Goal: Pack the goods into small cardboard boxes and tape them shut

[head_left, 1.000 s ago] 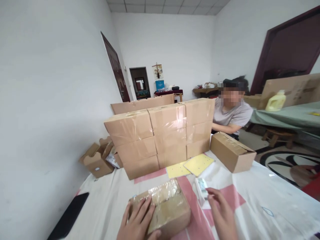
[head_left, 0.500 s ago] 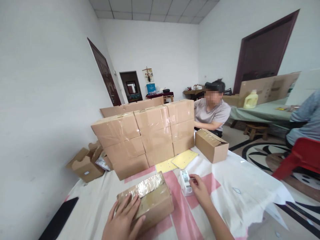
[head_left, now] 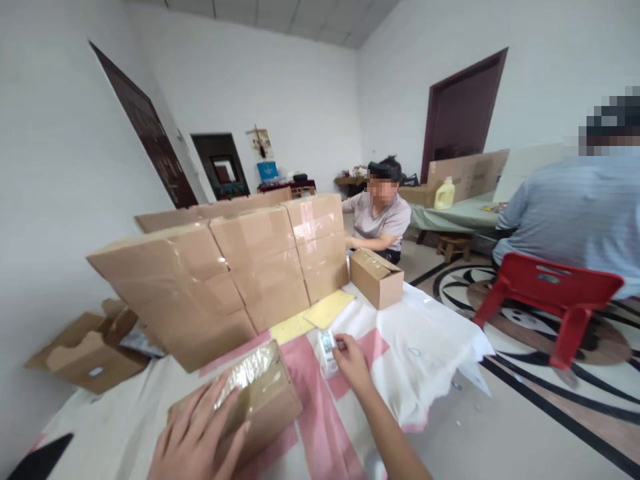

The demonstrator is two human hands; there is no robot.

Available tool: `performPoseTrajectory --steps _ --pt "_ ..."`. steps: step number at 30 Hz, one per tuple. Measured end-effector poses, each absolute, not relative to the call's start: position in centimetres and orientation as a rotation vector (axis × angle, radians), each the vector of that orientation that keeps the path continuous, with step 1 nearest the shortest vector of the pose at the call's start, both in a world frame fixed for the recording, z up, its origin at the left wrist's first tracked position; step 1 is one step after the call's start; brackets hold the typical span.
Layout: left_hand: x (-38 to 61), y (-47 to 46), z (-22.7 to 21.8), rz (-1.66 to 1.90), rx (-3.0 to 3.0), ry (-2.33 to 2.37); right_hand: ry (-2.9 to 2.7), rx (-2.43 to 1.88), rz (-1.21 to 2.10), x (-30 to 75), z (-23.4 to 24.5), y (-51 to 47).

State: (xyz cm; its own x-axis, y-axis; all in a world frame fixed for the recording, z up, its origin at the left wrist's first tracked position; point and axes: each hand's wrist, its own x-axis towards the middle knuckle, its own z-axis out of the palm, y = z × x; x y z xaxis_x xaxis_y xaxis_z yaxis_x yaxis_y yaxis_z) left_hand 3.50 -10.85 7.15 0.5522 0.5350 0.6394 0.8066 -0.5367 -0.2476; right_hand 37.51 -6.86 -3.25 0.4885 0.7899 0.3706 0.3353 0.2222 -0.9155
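My left hand point(head_left: 197, 430) lies on a taped cardboard box point(head_left: 270, 403) in front of me, its fingers spread over the top and the shiny tape. To the right of that box, my right hand point(head_left: 351, 360) has its fingers bent against the right side of a small white object point(head_left: 327, 353) with a greenish printed top. The object stands on the cloth; its exact kind is unclear. Just beyond it, yellow sheets point(head_left: 327, 309) lie on the cloth at the foot of stacked cardboard boxes point(head_left: 265, 267).
A closed carton point(head_left: 377, 280) stands at the table's far right, near a seated person point(head_left: 383, 220). Open cartons point(head_left: 95, 353) sit at the left. The pink and white cloth point(head_left: 400, 373) hangs over the right edge. Beyond are a red chair point(head_left: 555, 280) and another person point(head_left: 570, 207).
My view has swung right, so everything sits further left and the red chair and the second person show more fully. Both hands keep their places on the box and the white object.
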Motion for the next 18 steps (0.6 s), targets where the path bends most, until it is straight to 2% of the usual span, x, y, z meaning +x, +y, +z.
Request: performPoseTrajectory --steps 3,8,13,18 --pt "8.4 -14.5 9.4 -0.964 -2.342 -0.912 -1.103 -1.436 0.466 37.9 -3.3 -6.7" --pt "15.4 -17.4 9.4 -1.038 -2.668 -0.919 -1.178 -1.478 0.645 39.3 -3.0 -5.3" --pt "19.8 -14.2 6.0 -0.977 -3.016 -1.536 -1.183 -1.393 0.721 39.3 -2.4 -4.6" --pt "23.2 -10.7 4.5 -0.77 -2.841 -2.058 -1.081 -1.374 0.675 38.3 -2.7 -5.2"
